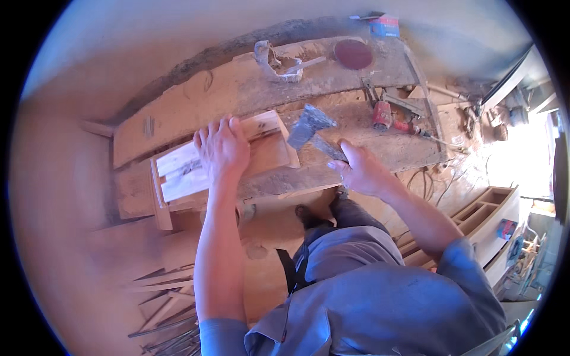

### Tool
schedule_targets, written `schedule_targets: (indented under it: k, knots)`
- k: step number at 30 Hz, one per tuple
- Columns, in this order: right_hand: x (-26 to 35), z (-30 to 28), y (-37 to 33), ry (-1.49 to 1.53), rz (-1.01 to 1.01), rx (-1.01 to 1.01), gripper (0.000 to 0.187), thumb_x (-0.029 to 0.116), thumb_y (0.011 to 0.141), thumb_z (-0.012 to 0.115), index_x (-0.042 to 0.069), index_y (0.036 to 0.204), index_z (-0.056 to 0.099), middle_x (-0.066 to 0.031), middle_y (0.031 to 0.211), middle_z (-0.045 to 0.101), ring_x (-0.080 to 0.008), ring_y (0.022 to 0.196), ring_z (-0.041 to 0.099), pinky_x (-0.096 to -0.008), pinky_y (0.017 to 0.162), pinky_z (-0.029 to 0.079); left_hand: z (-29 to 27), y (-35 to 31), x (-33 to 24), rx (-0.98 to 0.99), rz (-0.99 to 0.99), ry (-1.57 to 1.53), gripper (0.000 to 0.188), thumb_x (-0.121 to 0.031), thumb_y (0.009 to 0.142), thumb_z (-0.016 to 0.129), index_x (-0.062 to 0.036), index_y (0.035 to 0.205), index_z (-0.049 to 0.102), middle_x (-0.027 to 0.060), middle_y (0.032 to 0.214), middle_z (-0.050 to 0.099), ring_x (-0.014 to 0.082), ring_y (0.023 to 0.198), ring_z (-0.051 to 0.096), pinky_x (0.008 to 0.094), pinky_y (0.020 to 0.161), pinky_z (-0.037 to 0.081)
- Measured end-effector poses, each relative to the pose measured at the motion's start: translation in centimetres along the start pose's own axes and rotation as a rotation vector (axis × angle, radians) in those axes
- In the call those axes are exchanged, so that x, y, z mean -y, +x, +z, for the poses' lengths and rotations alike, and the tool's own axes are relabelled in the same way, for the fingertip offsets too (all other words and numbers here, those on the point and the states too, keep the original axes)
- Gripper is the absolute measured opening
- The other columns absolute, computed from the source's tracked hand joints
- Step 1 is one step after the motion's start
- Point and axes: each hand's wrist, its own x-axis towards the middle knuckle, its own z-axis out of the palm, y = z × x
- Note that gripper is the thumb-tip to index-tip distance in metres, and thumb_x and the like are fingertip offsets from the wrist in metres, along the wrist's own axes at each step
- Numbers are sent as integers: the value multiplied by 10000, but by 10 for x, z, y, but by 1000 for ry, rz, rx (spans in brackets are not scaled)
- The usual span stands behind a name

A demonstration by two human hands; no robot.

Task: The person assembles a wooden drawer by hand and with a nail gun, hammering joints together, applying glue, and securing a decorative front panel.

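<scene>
A small wooden drawer-like frame of pale boards lies at a slant on the workbench, with end pieces standing at its left and right. My left hand lies across its top, fingers spread and pressing on the boards near the far edge. In my right hand is a hatchet, gripped by its short wooden handle. Its worn grey metal head hangs over the bench, just right of the frame's right end and apart from it.
The dusty workbench carries a red nail gun with a hose, a dark red disc, a whitish cut-open container and a small carton. Wood strips lie lower left; a wooden compartmented frame stands right.
</scene>
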Motion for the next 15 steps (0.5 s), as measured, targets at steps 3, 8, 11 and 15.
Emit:
schedule_targets:
  k: [3, 8, 11, 15]
  knots:
    - [-84, 46, 17, 139, 199, 57, 354, 270, 930, 656, -19, 1116, 572, -297, 954, 685, -471, 962, 671, -561, 828, 502, 2, 1, 0, -18, -2, 45, 480, -346, 1063, 364, -55, 1297, 666, 156, 1275, 653, 346, 1239, 543, 484, 1152, 295]
    - [-247, 130, 45, 143, 483, 32, 382, 239, 858, 708, -7, 1135, 614, -260, 964, 703, -438, 914, 688, -517, 807, 535, 11, 6, 2, 38, 55, 30, 487, -330, 1077, 339, -38, 1306, 655, 163, 1267, 651, 365, 1226, 530, 491, 1117, 336]
    - [-246, 124, 63, 26, 554, 26, 414, 196, 848, 697, 10, 1205, 601, -243, 1064, 698, -424, 976, 680, -522, 872, 532, 6, 4, 9, 48, 26, 43, 499, -337, 1082, 328, -26, 1293, 656, 165, 1241, 659, 369, 1198, 537, 490, 1096, 344]
    - [-218, 110, 60, -146, 302, -245, 488, 89, 841, 651, 48, 1320, 567, -244, 1296, 625, -406, 1188, 612, -516, 1002, 490, 6, 1, 10, 42, 39, -12, 487, -316, 1079, 335, -5, 1272, 657, 166, 1222, 656, 374, 1144, 541, 489, 1065, 355]
